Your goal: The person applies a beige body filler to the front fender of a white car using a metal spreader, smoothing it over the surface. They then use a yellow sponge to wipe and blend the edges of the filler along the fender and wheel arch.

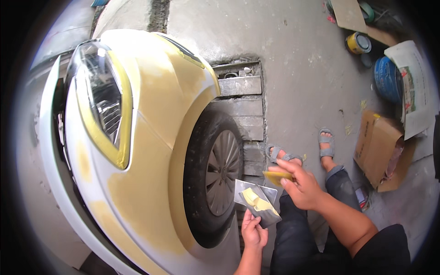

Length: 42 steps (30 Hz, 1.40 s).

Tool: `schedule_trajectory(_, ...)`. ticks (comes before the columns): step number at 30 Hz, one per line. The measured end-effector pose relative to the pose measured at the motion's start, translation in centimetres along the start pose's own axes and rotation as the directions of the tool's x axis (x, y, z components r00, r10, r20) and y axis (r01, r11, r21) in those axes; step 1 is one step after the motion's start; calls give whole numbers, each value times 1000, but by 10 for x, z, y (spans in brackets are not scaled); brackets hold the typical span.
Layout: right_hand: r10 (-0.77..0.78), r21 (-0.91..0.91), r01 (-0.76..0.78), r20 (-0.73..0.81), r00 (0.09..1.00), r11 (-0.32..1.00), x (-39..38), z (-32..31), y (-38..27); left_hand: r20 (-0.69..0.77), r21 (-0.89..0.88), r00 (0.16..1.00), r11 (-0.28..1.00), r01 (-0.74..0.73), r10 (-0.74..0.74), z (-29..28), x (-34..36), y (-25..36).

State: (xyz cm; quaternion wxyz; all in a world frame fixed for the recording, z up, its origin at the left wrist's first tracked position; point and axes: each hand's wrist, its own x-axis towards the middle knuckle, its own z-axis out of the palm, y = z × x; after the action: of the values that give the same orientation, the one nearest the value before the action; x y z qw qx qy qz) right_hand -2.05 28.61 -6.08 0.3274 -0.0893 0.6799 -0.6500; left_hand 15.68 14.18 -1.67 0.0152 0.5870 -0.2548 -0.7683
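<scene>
Holding a flat metal board (256,201) low in the frame, our left hand (254,233) grips its near corner from below, so the dab of yellow filler (254,199) on top stays level and within reach. Our right hand (300,185) pinches a small yellow spreader (276,177) between thumb and fingers, its edge just above the board, seemingly to pick up filler. Both sit right beside the front wheel (215,176), close to the car fender (156,151), whose white paint carries broad patches of yellowish filler around the headlight (103,98). We crouch on a rough concrete floor (298,68), sandalled feet by a metal grate. At the right edge lie a cardboard box (380,151), a blue bucket (387,78) and a tin (358,42).
</scene>
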Motion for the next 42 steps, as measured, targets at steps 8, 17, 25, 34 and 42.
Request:
schedule_trajectory(8,-323,-48,327,84,943,944,-82,-46,-93,97,-97,983,985,-144,153,104,-79,-3)
schedule_trajectory(17,-80,98,71,89,993,993,-175,-70,-187,313,-251,920,955,-157,234,112,-186,32)
schedule_trajectory(25,-237,164,242,-52,970,956,-244,9,-264,373,-324,907,944,-70,195,45,-274,38)
schedule_trajectory(34,-349,-234,379,158,924,895,-342,87,-278,359,-530,824,823,-206,438,-33,-352,51)
schedule_trajectory(42,-456,179,443,38,889,879,-371,100,-313,300,-585,824,775,-239,481,-78,-414,7)
